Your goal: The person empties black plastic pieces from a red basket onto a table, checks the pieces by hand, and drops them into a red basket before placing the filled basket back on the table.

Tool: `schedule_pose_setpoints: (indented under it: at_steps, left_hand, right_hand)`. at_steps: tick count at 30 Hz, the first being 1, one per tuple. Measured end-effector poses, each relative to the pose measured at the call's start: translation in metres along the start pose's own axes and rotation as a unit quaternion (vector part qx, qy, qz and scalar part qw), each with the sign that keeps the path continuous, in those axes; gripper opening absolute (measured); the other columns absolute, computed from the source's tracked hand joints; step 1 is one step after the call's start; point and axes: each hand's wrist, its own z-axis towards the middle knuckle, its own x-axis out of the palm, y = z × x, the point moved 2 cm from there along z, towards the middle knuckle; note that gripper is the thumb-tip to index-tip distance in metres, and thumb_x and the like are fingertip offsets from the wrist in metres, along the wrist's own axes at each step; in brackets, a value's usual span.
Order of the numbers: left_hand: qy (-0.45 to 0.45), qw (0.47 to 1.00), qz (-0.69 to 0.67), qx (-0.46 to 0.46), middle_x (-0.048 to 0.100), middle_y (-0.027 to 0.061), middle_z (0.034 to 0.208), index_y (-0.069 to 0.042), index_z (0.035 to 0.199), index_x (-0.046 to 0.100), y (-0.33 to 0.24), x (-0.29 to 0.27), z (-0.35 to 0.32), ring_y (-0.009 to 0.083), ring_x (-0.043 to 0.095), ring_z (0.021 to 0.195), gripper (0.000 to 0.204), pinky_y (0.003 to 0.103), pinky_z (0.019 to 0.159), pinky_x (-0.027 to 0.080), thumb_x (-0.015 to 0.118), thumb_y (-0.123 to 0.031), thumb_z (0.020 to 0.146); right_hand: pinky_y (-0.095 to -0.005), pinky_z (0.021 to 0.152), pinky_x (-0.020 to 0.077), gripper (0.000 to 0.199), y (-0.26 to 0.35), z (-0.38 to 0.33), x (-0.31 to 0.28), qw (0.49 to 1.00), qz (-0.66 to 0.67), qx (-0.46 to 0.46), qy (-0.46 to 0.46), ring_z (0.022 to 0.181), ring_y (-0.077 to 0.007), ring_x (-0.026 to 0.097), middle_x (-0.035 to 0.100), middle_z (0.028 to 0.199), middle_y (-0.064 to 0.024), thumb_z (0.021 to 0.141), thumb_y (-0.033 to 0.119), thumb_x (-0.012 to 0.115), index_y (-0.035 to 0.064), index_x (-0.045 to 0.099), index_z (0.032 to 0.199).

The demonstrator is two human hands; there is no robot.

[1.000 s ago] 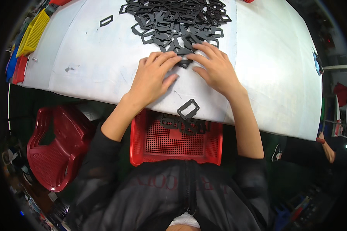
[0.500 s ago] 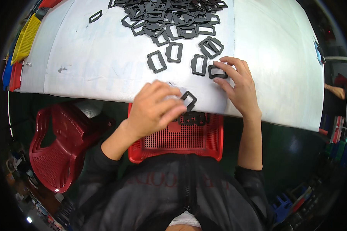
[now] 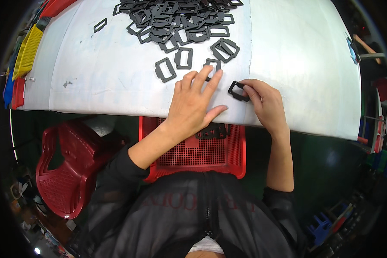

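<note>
Between the thumb and fingers of my right hand (image 3: 266, 101) is a black rectangular frame (image 3: 238, 91) with a wide opening, held just over the white tabletop. My left hand (image 3: 191, 101) is open, its fingers spread at a second black frame (image 3: 213, 64) that they partly cover; whether they touch it I cannot tell. Two more loose frames lie beyond the left hand, and a pair of overlapping frames (image 3: 225, 50) sits farther right. At the far side rises a heap of the same black frames (image 3: 172, 19).
Below the table edge stands a red plastic basket (image 3: 193, 157) with some black frames in it. A dark red plastic chair (image 3: 66, 172) is at the left. Yellow (image 3: 28, 53) and red bins line the table's left end. One lone frame (image 3: 100, 25) lies far left.
The frame by my left hand has left the table edge. That hand has opened and reached out to another frame, while my right hand has taken hold of one and drawn it nearer.
</note>
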Motion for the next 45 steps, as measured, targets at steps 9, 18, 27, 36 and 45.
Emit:
schedule_pose_setpoints:
  at_steps: [9,18,27,36,45]
  left_hand:
    - [0.003,0.996,0.087,-0.022,0.059,0.0133,0.116,0.002,0.121,0.055,0.012,0.004,0.022,0.0261,0.054,0.1,0.046,0.036,0.081,0.047,0.069,-0.017,0.082]
    - [-0.015,0.992,-0.079,-0.1,0.065,0.0124,0.086,-0.001,0.108,0.066,0.023,-0.024,0.007,0.0285,0.061,0.082,0.025,0.037,0.073,0.05,0.066,-0.007,0.084]
    - [-0.005,0.976,0.181,-0.123,0.062,0.0154,0.097,0.003,0.115,0.059,0.048,-0.014,0.035,0.0301,0.057,0.091,0.039,0.039,0.078,0.049,0.068,-0.021,0.085]
    - [0.044,0.953,-0.127,-0.27,0.067,0.013,0.096,-0.003,0.095,0.07,0.054,-0.026,0.049,0.0264,0.061,0.093,0.014,0.036,0.079,0.049,0.065,-0.01,0.084]
    - [0.012,0.989,0.044,-0.143,0.059,0.0109,0.112,-0.005,0.111,0.063,0.073,-0.048,0.0,0.0294,0.054,0.104,0.032,0.036,0.089,0.046,0.07,-0.015,0.081]
  right_hand:
    - [-0.0352,0.073,0.0502,0.025,0.019,0.062,0.022,0.978,-0.131,-0.133,-0.094,0.087,-0.025,0.061,0.062,0.095,-0.0066,0.08,0.021,0.072,0.0067,0.069,0.101]
    - [-0.0351,0.069,0.05,0.028,0.02,0.058,0.038,0.921,-0.3,-0.217,-0.124,0.08,-0.023,0.061,0.063,0.084,-0.0053,0.081,0.02,0.07,0.003,0.066,0.103]
    - [-0.0358,0.075,0.0526,0.029,0.021,0.069,0.02,0.962,-0.207,-0.137,-0.111,0.093,-0.0239,0.062,0.067,0.099,-0.006,0.082,0.021,0.069,0.01,0.069,0.11]
    - [-0.0361,0.075,0.052,0.022,0.0,0.071,0.021,0.954,-0.232,-0.15,-0.114,0.093,-0.0253,0.062,0.067,0.099,-0.0067,0.088,0.011,0.06,0.0051,0.067,0.108]
    - [-0.0365,0.084,0.0474,0.017,-0.008,0.06,0.007,0.99,-0.115,-0.011,-0.086,0.098,-0.0258,0.057,0.063,0.103,-0.0075,0.088,0.017,0.062,0.0068,0.071,0.098]
